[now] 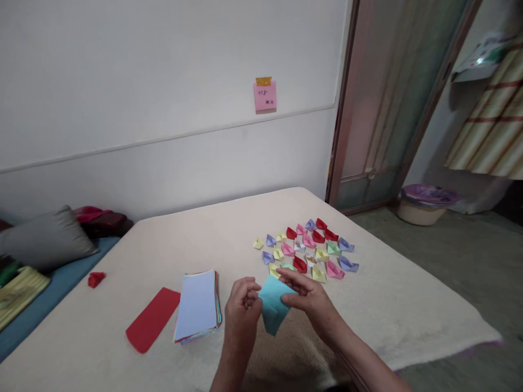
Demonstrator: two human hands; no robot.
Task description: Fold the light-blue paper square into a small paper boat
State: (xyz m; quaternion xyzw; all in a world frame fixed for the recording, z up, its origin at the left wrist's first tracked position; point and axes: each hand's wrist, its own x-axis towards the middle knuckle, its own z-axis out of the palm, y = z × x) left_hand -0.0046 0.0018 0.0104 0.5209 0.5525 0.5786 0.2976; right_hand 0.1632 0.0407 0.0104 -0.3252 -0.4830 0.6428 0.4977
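Both my hands hold a light blue sheet of paper (273,308), partly folded, just above the cream table cover (171,250). My left hand (242,314) is curled, pinching the sheet's left edge. My right hand (305,293) grips its upper right corner with fingers pressed together. Just beyond my right hand lies a cluster of several small folded paper boats (307,249) in red, pink, purple, yellow and green. A stack of coloured paper sheets (198,306) with a pale blue top lies left of my left hand.
A red paper strip (152,320) lies left of the stack, and a crumpled red piece (95,279) sits near the table's left edge. Grey cushion (47,238) and bedding at far left. A pink note (265,96) is taped on the wall. A basin (425,202) stands on the floor at right.
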